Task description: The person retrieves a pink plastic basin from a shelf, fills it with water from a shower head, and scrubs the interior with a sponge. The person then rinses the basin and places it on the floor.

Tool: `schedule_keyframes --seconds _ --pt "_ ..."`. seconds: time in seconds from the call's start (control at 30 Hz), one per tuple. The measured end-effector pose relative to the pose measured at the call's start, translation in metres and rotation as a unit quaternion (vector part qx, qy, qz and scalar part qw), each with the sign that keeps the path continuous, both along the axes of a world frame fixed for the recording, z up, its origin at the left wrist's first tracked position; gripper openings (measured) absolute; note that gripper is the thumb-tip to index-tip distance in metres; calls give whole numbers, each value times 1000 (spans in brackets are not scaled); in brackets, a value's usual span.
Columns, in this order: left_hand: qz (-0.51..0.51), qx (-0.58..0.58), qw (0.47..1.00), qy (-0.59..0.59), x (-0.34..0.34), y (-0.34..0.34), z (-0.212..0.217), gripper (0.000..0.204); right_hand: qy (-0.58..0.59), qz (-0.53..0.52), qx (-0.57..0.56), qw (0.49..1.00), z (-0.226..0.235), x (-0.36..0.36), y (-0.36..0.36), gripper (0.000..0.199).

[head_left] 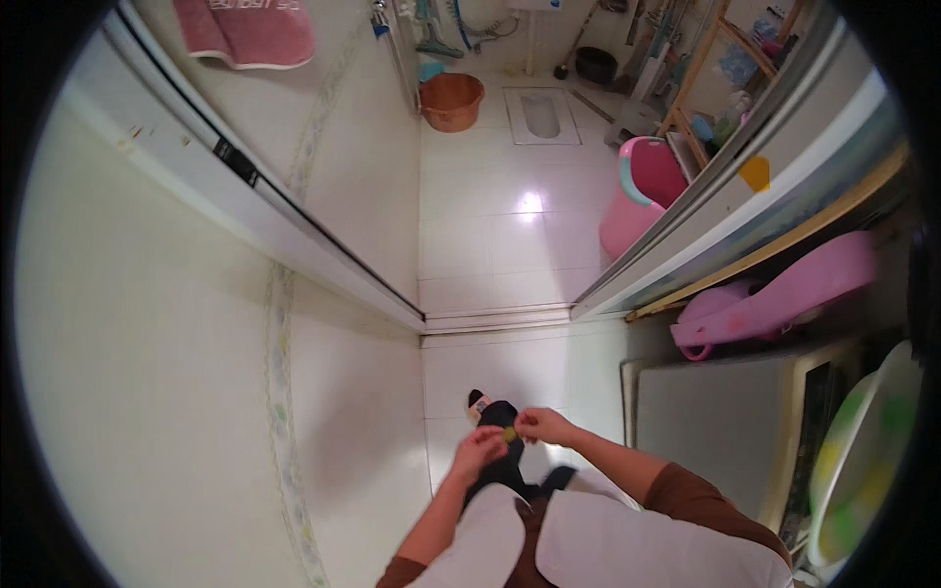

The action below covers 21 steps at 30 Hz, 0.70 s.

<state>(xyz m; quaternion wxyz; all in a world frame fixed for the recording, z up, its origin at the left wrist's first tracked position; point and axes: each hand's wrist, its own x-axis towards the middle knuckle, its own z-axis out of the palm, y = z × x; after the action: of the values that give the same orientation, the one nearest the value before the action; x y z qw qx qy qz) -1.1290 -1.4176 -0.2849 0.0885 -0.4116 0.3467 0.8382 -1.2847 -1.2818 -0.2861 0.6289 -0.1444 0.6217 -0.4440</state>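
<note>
In front of my body my two hands come together over my dark trouser leg. A small, flat olive-yellow piece [509,434] sits between their fingertips; its kind is too small to make out. My left hand [477,451] pinches it from the left with closed fingers. From the right, the closed fingertips of my right hand [545,426] grip its other side. Below the hands a foot in a light slipper [478,406] with a dark toe rests on the white tiles.
Ahead, a sliding-door track [495,319] crosses the floor. Beyond it are an orange-brown basin [452,102], a squat toilet [541,116] and a pink tub [642,201]. On my right stands a white-topped appliance [711,416], with a pink plastic bath seat [784,299] and a green-yellow basin [863,461] nearby.
</note>
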Motion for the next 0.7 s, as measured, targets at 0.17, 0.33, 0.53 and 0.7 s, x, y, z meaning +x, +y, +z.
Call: schedule_keyframes --seconds 0.17,0.33,0.53,0.7 --pt "-53 -25 998 5 -98 -84 28 21 29 -57 -31 997 39 -68 -65 14" --pt "-86 -25 995 34 -198 -138 38 23 121 -95 -40 987 52 -141 -125 12" --pt "-90 -38 994 54 -332 -203 24 29 166 -135 -27 976 21 -274 -191 16" --pt "-53 -79 995 30 -498 -271 15 24 270 -140 -83 949 17 -425 -268 16"
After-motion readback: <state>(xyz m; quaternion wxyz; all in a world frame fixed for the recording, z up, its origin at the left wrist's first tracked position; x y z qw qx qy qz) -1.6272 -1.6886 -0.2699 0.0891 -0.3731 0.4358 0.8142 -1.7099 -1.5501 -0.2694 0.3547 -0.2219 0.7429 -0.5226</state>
